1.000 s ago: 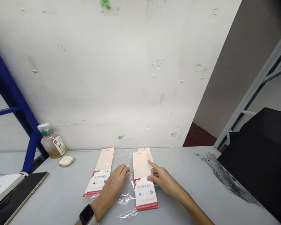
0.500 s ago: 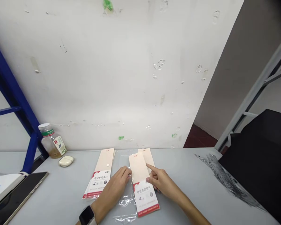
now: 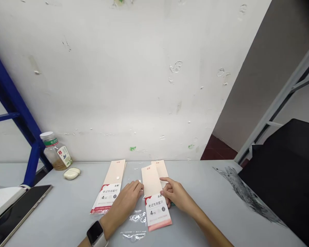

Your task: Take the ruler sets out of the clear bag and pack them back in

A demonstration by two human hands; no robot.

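Observation:
A pale pink and white card packet with red trim and Chinese print lies in front of me. My right hand grips its right edge, thumb on the face and index finger extended along it. To its left is a clear plastic sleeve; my left hand, with a watch on the wrist, rests on it with fingers bent at its edge beside the packet. Whether these fingers pinch the film is hard to see. A similar packet is partly hidden behind. More matching packets lie left of my left hand.
The grey table meets a scuffed white wall. At left are a jar, a cream oval case, a dark tablet-like device and a blue frame. Something black stands at right.
The front packet has shifted slightly left and away from me with my right hand, and a bit of green now shows beneath that hand. My left hand stays nearly in place.

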